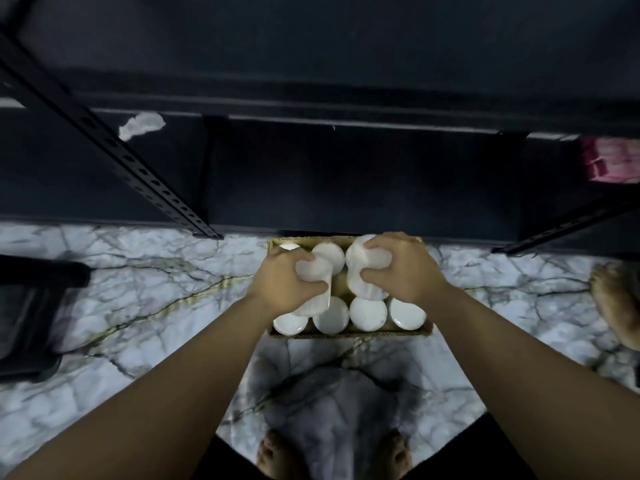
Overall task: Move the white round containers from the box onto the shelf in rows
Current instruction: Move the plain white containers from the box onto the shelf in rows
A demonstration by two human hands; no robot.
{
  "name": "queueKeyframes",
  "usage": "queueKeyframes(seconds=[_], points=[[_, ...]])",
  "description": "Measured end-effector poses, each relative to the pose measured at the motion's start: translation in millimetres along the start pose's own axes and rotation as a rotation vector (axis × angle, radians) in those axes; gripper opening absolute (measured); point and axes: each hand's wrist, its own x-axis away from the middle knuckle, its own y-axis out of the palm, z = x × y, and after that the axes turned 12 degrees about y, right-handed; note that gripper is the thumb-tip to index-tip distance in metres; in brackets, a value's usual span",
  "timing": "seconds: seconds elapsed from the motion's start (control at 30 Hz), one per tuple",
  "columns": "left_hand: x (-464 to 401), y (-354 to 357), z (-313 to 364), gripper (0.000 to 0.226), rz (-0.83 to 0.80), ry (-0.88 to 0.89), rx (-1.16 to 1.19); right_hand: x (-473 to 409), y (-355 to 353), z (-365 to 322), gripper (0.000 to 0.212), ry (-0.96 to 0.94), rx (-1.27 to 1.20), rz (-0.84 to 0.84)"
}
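Note:
A cardboard box (349, 334) sits on the marble floor against the foot of a dark metal shelf (346, 174). Several white round containers (367, 314) stand in it, lids up. My left hand (282, 282) grips white containers (313, 271) over the box's left half, with another white container just under its fingers. My right hand (403, 268) grips white containers (358, 271) over the right half, fingers curled across their lids. How many each hand holds is unclear. The shelf boards in view are dark and bare.
A perforated black shelf upright (114, 147) slants down at left, another at right (561, 226). A pink package (611, 161) lies on the shelf at far right. A dark object (31, 317) stands on the floor at left. Another person's foot (616, 299) is at right; my feet (332, 455) below.

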Motion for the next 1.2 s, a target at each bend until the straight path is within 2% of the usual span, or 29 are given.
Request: queueKeyframes(seconds=[0.27, 0.63, 0.87, 1.2], points=[[105.7, -172.2, 154.8, 0.055, 0.059, 0.113, 0.075, 131.4, -168.3, -106.2, 0.052, -0.030, -0.067, -0.023], [215.0, -358.3, 345.9, 0.052, 0.260, 0.266, 0.105, 266.1, -389.7, -231.7, 0.054, -0.261, -0.214, 0.066], [255.0, -415.4, 418.0, 0.048, 0.417, 0.365, 0.108, 308.3, -458.2, -264.7, 0.045, -0.438, -0.257, 0.148], [252.7, -478.3, 445.8, 0.048, 0.568, 0.436, 0.061, 308.3, -509.5, -332.3, 0.043, -0.556, -0.254, 0.253]])
